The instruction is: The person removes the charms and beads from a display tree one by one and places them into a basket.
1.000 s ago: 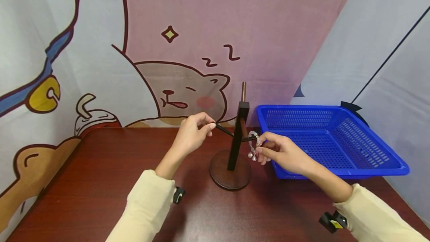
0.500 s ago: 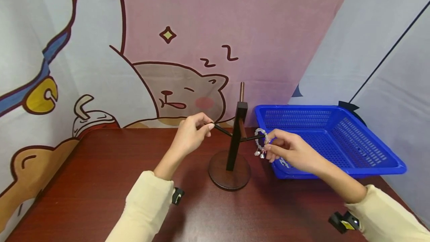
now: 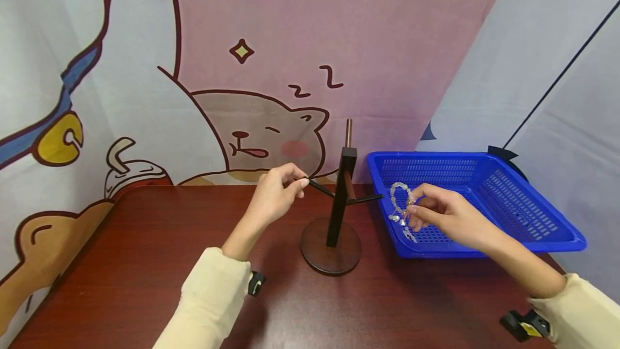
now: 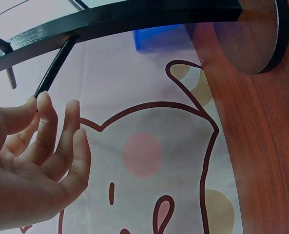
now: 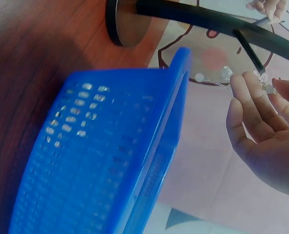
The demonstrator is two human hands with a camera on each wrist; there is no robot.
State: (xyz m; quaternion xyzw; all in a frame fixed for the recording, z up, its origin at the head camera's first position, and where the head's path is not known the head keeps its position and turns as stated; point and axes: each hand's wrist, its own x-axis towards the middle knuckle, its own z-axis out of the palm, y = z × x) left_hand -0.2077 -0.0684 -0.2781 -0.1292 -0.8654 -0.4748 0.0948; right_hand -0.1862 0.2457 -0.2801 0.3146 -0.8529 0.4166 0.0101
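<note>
A dark wooden stand (image 3: 338, 209) with a round base (image 3: 331, 260) and thin side pegs stands upright on the table. My left hand (image 3: 277, 194) pinches the end of its left black peg (image 4: 55, 66) between thumb and forefinger. To the stand's right, my right hand (image 3: 448, 214) holds a clear beaded bracelet (image 3: 393, 194) with small dangling charms between thumb and fingers. The bracelet hangs over the left side of the blue basket (image 3: 436, 155), apart from the right peg (image 3: 365, 199). Part of the bracelet hides behind the fingers.
More clear beads (image 3: 409, 236) lie inside the basket at its near left corner. The reddish-brown table (image 3: 160, 284) reaches back to a cartoon-printed cloth (image 3: 266, 139). A copper-coloured rod (image 3: 349, 132) sticks up behind the stand's top.
The right hand has drawn the bracelet rightward, off the tip of the right peg and over the basket. The left hand keeps its pinch on the left peg.
</note>
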